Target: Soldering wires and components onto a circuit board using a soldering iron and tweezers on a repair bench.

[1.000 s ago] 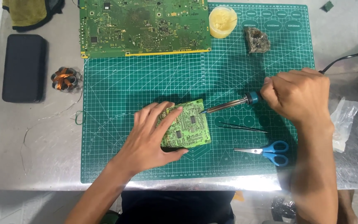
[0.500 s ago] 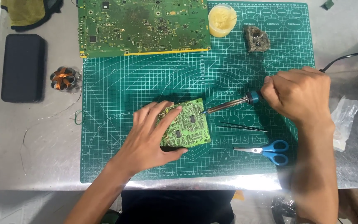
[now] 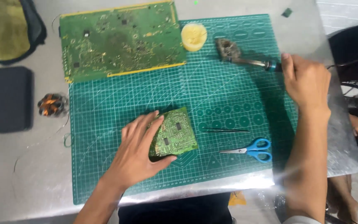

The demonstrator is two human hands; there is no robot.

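Green cutting mat (image 3: pixel 104 124) now shows the right hand (image 3: pixel 307 81) gripping the soldering iron (image 3: pixel 253 63), swung from the small circuit board (image 3: pixel 175 132) toward one o'clock onto the cleaning wool (image 3: pixel 227 49), while the left hand (image 3: pixel 139 149) pins that board with spread fingers.

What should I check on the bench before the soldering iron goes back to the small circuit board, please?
1. Left hand steadies the small circuit board: ok.
2. Right hand grips the soldering iron: ok.
3. Iron tip at the cleaning wad: ok; whether clean, cannot tell.
4. Tweezers and scissors lie apart from the board: ok.
5. Large circuit board out of the way: ok.
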